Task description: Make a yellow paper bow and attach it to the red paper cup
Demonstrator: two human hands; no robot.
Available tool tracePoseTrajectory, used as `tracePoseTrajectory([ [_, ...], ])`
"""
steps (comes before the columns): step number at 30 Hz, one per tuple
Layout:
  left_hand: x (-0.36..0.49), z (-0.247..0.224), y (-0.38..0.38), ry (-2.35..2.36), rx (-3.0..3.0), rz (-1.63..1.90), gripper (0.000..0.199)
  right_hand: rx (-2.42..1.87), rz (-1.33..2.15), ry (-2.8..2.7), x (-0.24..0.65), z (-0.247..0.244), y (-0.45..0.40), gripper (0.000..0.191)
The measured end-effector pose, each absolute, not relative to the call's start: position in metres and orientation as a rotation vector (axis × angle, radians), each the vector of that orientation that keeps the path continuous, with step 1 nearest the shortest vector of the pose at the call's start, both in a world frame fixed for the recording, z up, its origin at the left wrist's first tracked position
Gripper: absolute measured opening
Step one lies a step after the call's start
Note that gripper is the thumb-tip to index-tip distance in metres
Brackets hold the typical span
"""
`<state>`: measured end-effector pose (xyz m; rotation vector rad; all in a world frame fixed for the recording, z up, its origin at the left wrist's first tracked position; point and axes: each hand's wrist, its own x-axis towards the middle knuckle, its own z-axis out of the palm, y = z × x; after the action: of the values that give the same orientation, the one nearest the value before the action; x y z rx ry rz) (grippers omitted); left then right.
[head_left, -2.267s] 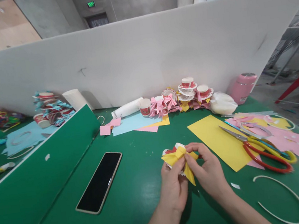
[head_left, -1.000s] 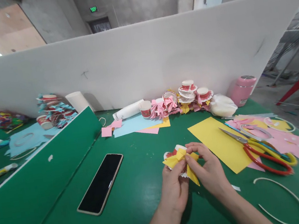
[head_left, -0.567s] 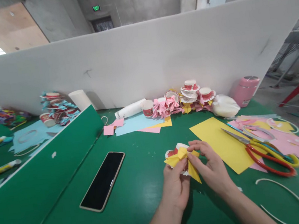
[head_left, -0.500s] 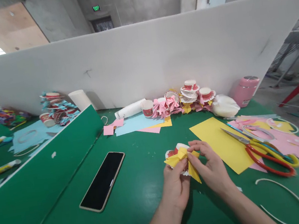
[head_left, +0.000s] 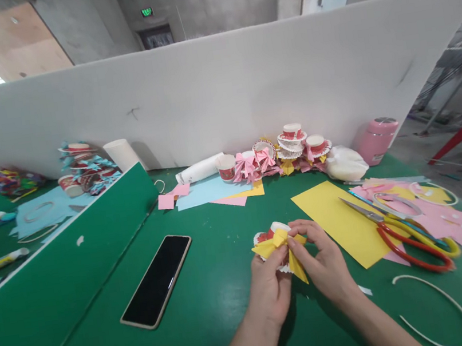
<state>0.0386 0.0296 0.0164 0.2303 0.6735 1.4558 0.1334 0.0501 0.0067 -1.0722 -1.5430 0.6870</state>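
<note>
Between my hands, above the green table, is a small red and white paper cup hat (head_left: 279,226) with a scalloped white brim. A yellow paper bow (head_left: 280,239) sits against its front. My left hand (head_left: 272,283) is closed round the cup hat from below, its thumb pressing on the bow. The fingers of my right hand (head_left: 319,255) pinch the bow's right side, close to the knot. Part of the cup and brim is hidden behind the bow and fingers.
A phone (head_left: 157,282) lies to the left. On the right are a yellow paper sheet (head_left: 338,223), scissors with red handles (head_left: 416,249), pink paper strips and a white cord (head_left: 454,301). Several decorated cup hats (head_left: 293,137) and a pink bottle (head_left: 377,142) stand along the grey partition (head_left: 202,96).
The view has shifted very slightly. Both hands keep the same hold on the cup hat and bow, with only tiny finger movement at the right.
</note>
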Motion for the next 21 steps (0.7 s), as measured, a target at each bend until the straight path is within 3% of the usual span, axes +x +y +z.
tracePoseTrajectory([
  [21,0.0392,0.0189,0.0281,0.658,0.246,1.441,0.019,-1.078,0.651,-1.514,0.1324,0.0064,0.0479,0.006],
])
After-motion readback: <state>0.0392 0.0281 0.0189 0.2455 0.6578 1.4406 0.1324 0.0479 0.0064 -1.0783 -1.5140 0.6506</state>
